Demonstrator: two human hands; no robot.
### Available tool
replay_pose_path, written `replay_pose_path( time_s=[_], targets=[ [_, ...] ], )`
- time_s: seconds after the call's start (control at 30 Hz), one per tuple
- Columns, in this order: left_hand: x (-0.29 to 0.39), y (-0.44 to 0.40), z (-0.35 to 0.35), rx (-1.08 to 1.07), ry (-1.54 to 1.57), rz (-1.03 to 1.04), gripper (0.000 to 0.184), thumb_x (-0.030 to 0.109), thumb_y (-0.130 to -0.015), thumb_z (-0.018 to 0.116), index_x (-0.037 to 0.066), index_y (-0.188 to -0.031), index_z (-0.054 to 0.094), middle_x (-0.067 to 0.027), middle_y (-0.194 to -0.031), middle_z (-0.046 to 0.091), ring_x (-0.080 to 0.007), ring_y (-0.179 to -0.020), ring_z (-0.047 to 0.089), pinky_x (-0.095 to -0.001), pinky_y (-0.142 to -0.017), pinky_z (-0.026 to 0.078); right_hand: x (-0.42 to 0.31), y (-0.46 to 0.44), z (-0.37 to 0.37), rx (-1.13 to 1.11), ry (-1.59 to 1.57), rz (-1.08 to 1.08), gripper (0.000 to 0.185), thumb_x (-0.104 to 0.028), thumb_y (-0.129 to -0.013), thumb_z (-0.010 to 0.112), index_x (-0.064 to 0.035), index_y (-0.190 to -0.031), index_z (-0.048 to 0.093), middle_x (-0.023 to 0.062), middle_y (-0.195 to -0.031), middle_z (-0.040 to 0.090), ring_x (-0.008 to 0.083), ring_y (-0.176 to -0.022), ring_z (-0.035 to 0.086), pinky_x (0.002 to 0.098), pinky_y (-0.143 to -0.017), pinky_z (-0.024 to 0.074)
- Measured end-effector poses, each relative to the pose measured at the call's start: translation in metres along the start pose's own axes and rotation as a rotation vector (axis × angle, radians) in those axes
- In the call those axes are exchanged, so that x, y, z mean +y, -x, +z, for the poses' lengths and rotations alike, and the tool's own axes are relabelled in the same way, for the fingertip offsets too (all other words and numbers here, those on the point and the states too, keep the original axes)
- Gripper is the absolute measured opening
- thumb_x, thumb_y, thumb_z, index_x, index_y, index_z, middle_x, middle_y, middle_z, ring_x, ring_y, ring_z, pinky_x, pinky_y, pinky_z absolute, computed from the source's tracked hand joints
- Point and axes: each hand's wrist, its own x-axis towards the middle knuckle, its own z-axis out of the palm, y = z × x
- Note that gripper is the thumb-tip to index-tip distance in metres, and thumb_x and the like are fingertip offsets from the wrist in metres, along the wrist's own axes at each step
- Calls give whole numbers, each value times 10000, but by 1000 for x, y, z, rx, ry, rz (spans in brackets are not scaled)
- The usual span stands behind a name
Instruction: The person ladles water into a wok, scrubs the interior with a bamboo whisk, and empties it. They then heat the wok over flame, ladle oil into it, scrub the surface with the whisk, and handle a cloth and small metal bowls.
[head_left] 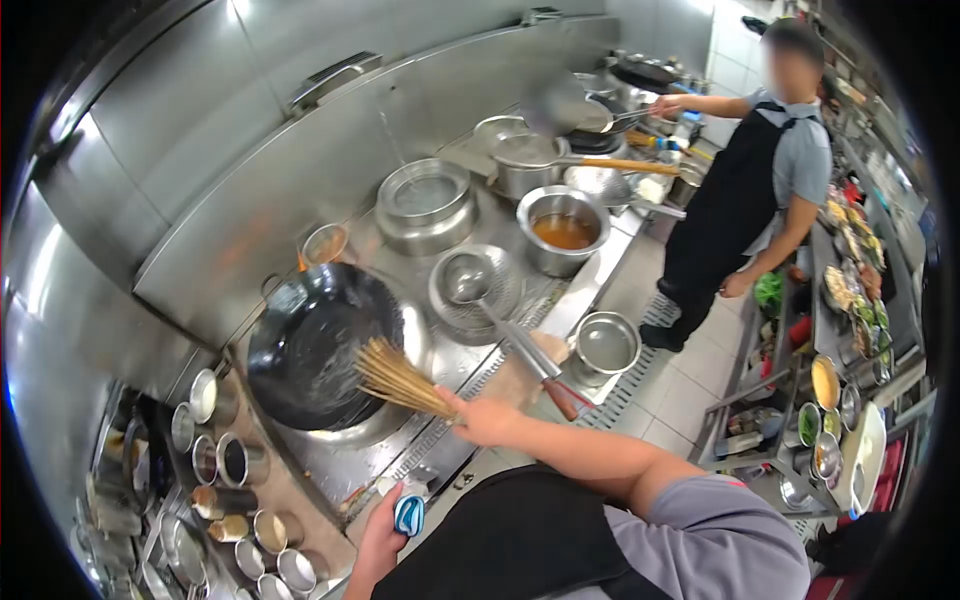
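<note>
My right hand [482, 418] is closed around the butt end of a bamboo wok brush [400, 378]. The brush's splayed tips reach over the near right side of a large black wok [300, 360], whose inside looks wet; whether they touch it I cannot tell. Low in the view, my left hand [380, 532] grips a folded blue-and-white cloth [408, 515] near the stove's front edge. Right of the wok, a metal ladle [468, 280] rests in a round perforated strainer [480, 318], their handles pointing toward me.
A pot of amber liquid [563, 230], a lidded-looking steel pot [425, 205] and a smaller pot [606, 345] stand to the right. Steel seasoning cups [240, 460] crowd the left shelf. A co-worker [745, 180] stands beyond, holding a pan handle. Food containers [825, 380] line the right counter.
</note>
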Motion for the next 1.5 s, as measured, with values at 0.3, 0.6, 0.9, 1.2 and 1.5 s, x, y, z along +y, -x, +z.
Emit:
replay_pose_path(
  time_s=[0.3, 0.6, 0.9, 1.2, 1.5],
  targets=[
    [73, 8, 35, 128, 263, 362, 609, 665, -861, 530, 65, -806, 613, -67, -683, 611, -184, -559, 571, -293, -460, 440, -30, 12, -24, 10, -333, -32, 807, -373, -863, 585, -227, -1529, 153, 223, -1014, 672, 344, -823, 674, 427, -778, 527],
    [82, -4, 58, -140, 257, 435, 509, 598, -893, 537, 95, -881, 610, -43, -756, 624, -159, -578, 576, -275, -460, 429, -76, -14, -85, -38, -357, -90, 787, -371, -848, 600, -170, -1507, 220, 292, -1117, 617, 418, -1027, 615, 448, -898, 488],
    [110, 25, 3, 210, -564, 291, 301, 208, -878, 666, 33, -1111, 592, -55, -925, 667, -193, -778, 650, -344, -676, 532, -5, 2, -52, -87, -126, -27, 767, -351, -819, 581, -161, -1490, 263, 200, -1063, 659, 367, -941, 650, 457, -815, 516],
    [138, 23, 243, -253, -1708, 707, 370, 303, -797, 726, 29, -1016, 610, -142, -910, 670, -258, -824, 643, -384, -772, 505, 128, 30, -155, 145, -24, 23, 672, -345, -800, 629, -270, -1430, 409, 183, -1059, 675, 337, -935, 665, 438, -838, 524],
    [57, -54, 231, -498, -1499, 562, 544, 384, -803, 739, 3, -1154, 573, -147, -1037, 667, -252, -956, 644, -367, -861, 494, 142, 42, -95, 392, -237, 171, 709, -375, -799, 627, -253, -1452, 379, 217, -1112, 641, 360, -996, 638, 429, -879, 502]
  ],
)
